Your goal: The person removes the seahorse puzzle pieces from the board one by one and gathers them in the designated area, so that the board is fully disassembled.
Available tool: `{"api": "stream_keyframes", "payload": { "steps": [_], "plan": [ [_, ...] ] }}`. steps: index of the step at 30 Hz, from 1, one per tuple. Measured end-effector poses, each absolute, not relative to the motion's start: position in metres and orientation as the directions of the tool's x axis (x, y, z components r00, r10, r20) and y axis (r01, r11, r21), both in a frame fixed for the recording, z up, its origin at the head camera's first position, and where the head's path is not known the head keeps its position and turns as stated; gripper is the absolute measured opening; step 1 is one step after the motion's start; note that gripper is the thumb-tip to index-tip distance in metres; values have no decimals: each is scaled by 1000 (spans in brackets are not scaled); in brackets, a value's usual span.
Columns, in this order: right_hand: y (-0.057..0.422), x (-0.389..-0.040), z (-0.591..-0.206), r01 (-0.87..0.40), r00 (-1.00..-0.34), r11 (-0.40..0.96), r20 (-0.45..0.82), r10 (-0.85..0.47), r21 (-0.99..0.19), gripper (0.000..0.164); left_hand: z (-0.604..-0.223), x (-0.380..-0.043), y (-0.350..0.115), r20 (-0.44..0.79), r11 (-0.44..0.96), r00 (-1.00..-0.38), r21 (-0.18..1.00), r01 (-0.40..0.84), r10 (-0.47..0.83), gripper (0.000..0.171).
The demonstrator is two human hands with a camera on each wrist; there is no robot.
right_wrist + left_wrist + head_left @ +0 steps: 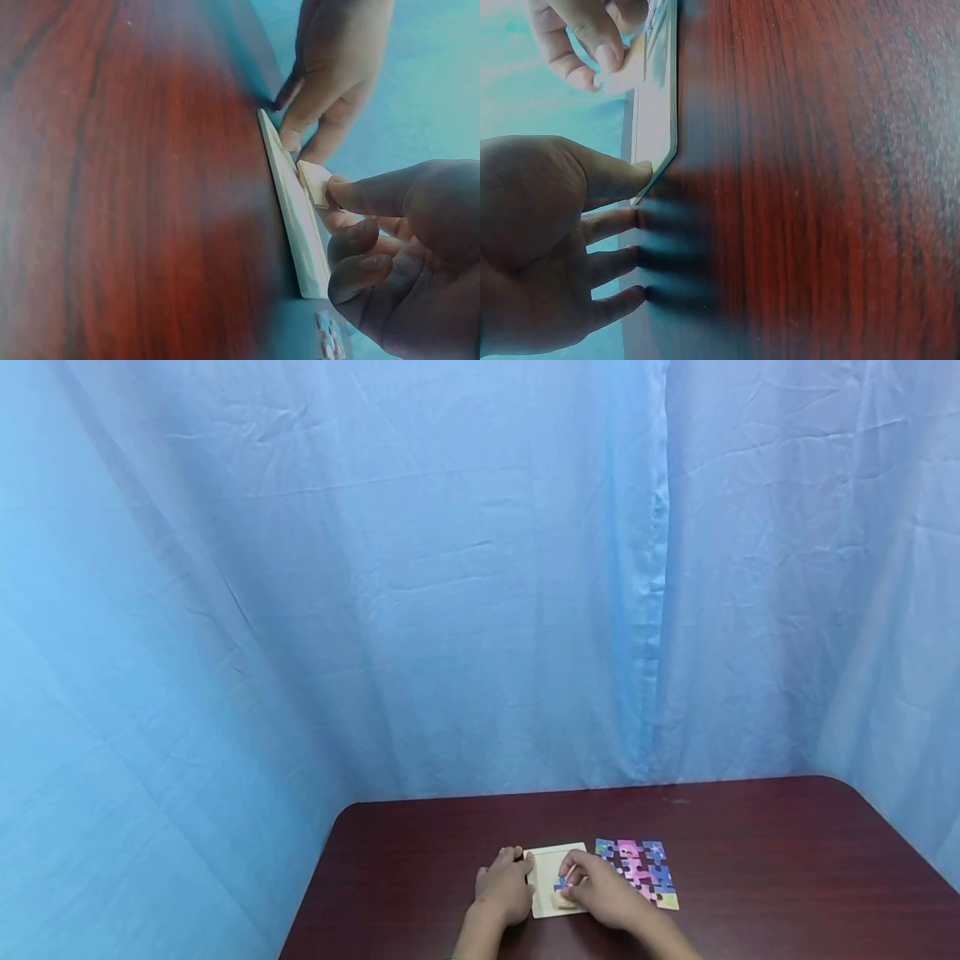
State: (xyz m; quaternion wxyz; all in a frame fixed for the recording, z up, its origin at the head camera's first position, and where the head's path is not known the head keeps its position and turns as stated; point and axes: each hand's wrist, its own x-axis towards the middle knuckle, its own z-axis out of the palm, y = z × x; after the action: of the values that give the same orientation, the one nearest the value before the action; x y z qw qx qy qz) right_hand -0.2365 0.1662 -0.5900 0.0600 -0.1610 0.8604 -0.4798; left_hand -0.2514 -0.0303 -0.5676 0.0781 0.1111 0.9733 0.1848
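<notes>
A shallow cream puzzle tray (pixel 546 860) lies on the table. My left hand (pixel 504 887) is at its left edge. In the left wrist view the thumb (pixel 619 174) touches the tray's corner, while the other fingers stretch out to the tabletop. My right hand (pixel 603 889) is over the tray's right side and pinches a puzzle piece (pixel 313 182) between thumb and fingers. The piece is tilted, its plain wooden side showing in the right wrist view. Around the pinching fingers, some blue and pale yellow shows low in the tray in the head view.
Right of the tray, partly behind my right hand, lies a group of joined puzzle pieces (pixel 660 870) in pink, blue and yellow, with gaps among them. The dark red wooden table (pixel 787 860) has rounded far corners. Blue curtains (pixel 480 610) hang behind and beside it.
</notes>
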Motion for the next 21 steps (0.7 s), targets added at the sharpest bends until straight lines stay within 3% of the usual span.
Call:
{"api": "stream_keyframes", "payload": {
  "steps": [13, 21],
  "plan": [
    [202, -241, -579, -193, -955, 479, 52, -292, -856, 16, -571, -255, -30, -147, 903, -962, 401, 153, 229, 49],
    [222, -242, -581, -124, -964, 488, -12, -266, -864, 17, -573, -256, -29, -136, 908, -965, 388, 157, 225, 49]
  ]
}}
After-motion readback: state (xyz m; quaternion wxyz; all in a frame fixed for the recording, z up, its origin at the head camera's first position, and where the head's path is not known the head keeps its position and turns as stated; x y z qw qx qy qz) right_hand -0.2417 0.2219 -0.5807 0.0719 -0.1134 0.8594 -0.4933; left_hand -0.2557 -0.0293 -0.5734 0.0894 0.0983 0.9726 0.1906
